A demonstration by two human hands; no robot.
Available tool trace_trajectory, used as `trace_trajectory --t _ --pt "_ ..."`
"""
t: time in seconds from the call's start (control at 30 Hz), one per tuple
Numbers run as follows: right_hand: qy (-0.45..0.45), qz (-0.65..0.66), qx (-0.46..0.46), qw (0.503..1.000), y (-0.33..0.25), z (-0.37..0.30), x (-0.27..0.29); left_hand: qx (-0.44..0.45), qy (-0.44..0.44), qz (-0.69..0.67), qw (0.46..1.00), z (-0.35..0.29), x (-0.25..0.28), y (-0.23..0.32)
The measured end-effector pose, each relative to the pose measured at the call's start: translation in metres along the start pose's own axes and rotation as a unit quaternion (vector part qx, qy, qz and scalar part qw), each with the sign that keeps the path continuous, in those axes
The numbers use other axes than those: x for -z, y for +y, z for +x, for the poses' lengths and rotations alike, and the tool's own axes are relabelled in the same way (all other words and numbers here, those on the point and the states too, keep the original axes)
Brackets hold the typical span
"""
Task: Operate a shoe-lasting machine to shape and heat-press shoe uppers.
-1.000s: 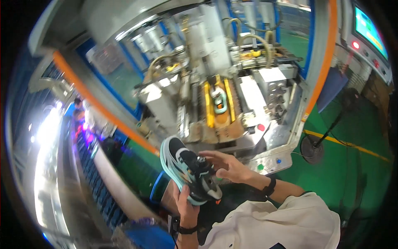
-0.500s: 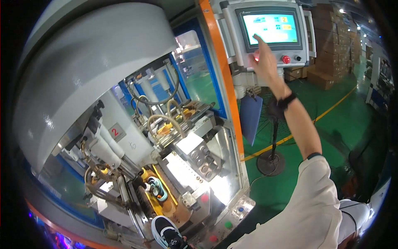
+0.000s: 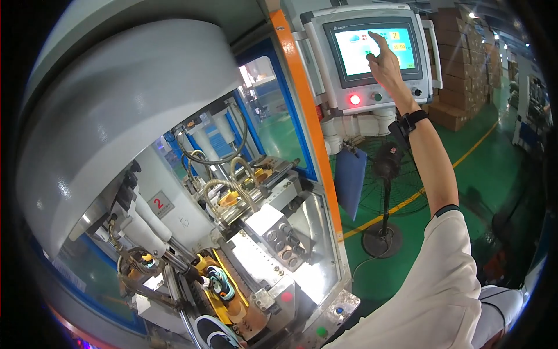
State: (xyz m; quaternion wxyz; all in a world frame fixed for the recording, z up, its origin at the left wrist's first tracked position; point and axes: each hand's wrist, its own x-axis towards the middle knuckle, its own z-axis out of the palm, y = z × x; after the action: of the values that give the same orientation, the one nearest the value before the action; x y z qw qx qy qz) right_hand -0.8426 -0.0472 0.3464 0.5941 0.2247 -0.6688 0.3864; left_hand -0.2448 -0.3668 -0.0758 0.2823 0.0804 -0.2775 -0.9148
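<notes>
My right hand [image 3: 385, 64] is raised in front of the touchscreen [image 3: 350, 61] of a grey control panel. Its index finger is stretched out at the upper middle of the display and its thumb stands apart; nothing is held. A black watch [image 3: 408, 123] sits on that wrist. At the lower edge, a black and white sneaker [image 3: 214, 333] is partly cut off, and what supports it does not show. Behind it, a shoe with light-blue edging [image 3: 221, 283] lies in a yellow-sided station of the machine. My left hand is out of the picture.
A glowing red button [image 3: 354, 100] and dark knobs line the panel's lower edge. The machine's orange post [image 3: 317, 128] stands left of the panel. Below hang a blue board [image 3: 350, 183] and a floor fan [image 3: 383, 232]. Stacked cartons [image 3: 456, 70] stand at the back right.
My right hand has moved from the screen's left part toward its upper middle, uncovering the red button. The sneaker has sunk lower and further left in the view.
</notes>
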Motion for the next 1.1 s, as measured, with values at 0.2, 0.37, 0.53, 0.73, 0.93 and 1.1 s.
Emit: trace_trajectory --t 0.2,0.37,0.53,0.73,0.93,1.1 --pt "0.001 0.006 0.002 1.0 0.006 -0.002 -0.007 0.008 -0.041 -0.024 0.999 -0.005 0.003 0.006" --pt "0.032 -0.064 0.072 0.995 0.037 0.007 -0.018 0.023 -0.074 -0.046 0.996 -0.015 0.001 0.015" --pt "0.005 0.166 0.001 0.986 -0.03 -0.02 0.011 0.029 -0.097 -0.069 0.992 -0.02 0.001 0.02" --pt "-0.167 0.387 -0.059 0.905 -0.157 -0.172 0.008 -0.035 -0.008 -0.035 0.999 -0.043 -0.052 0.014" --pt "-0.528 0.683 -0.165 0.476 -0.327 -0.385 0.045 -0.225 0.099 0.125 0.961 -0.059 -0.052 0.005" --pt "-0.664 0.683 -0.236 0.192 -0.422 -0.46 0.092 -0.316 0.377 0.222 0.842 -0.096 -0.061 0.006"
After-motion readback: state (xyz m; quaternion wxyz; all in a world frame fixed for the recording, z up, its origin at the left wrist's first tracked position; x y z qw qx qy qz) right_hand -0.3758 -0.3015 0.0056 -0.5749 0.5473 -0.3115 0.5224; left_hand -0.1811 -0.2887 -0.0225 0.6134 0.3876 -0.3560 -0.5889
